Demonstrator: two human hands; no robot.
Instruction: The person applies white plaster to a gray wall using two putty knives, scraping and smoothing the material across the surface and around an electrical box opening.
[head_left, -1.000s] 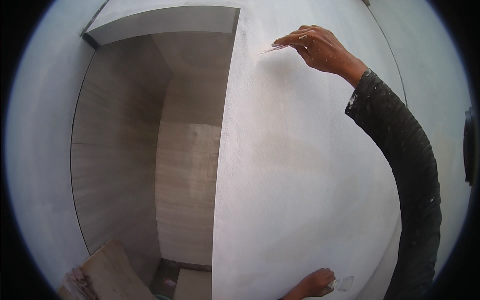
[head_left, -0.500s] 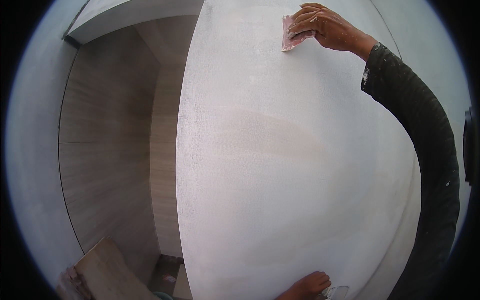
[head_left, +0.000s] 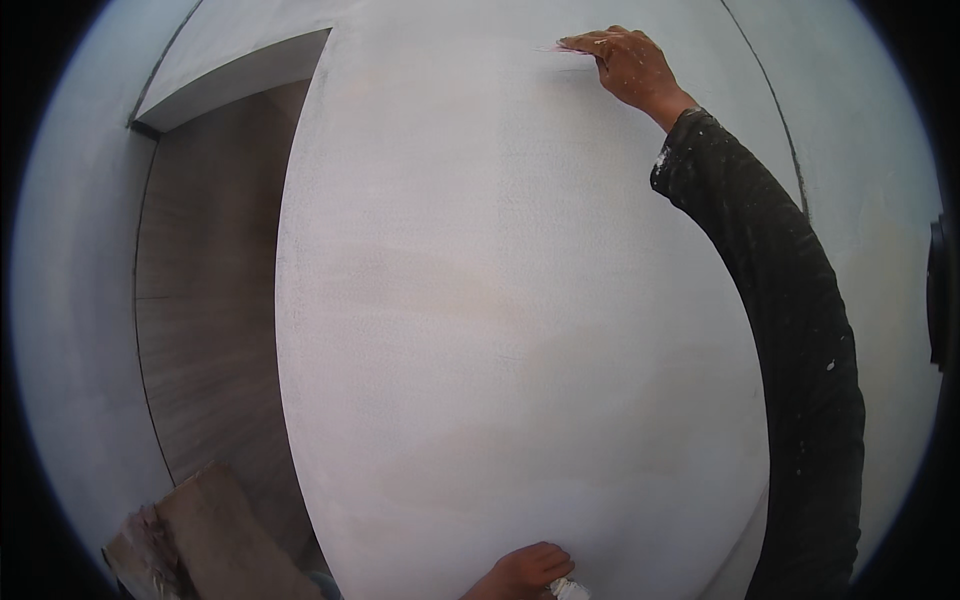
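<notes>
Right hand (head_left: 634, 70) raised high with thin scraper (head_left: 570, 50), left hand (head_left: 526, 572) low

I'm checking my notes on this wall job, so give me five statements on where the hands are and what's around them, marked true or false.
1. The right hand is higher in the view than the left hand. True.
2. The right hand is empty. False: it holds a thin flat piece, seen nearly edge-on.
3. The left hand holds a whitish object near the lower edge. True.
4. The right sleeve is plain white. False: the sleeve is dark with pale specks.
5. A dark recess lies left of the pale wall. True.
</notes>
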